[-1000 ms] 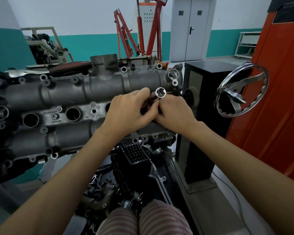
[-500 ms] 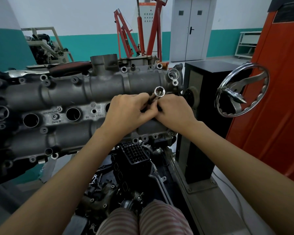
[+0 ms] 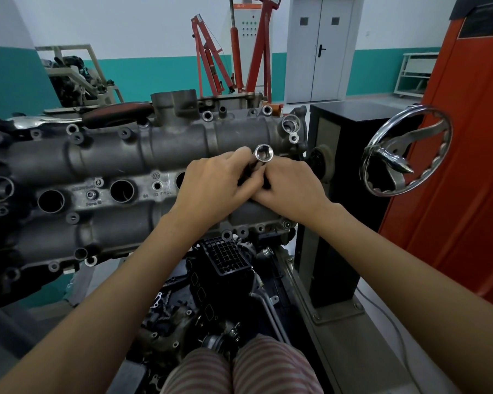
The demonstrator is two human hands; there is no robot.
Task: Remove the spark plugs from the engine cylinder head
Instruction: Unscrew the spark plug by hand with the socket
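socket [image 3: 264, 153] shaft: hidden by fingers | cylinder head [image 3: 103, 157]: left end cropped

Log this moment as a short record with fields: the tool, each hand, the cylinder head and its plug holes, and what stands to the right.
tool: socket, open end facing the camera, lower part hidden between the hands
left hand: fingers curled round the socket from the left
right hand: grips the socket from the right
cylinder head: grey casting on a stand, under both hands
plug holes: two open round wells to the left of the hands, a third partly hidden by the left hand
right side: chrome handwheel on a black cabinet
spark plug: none visible
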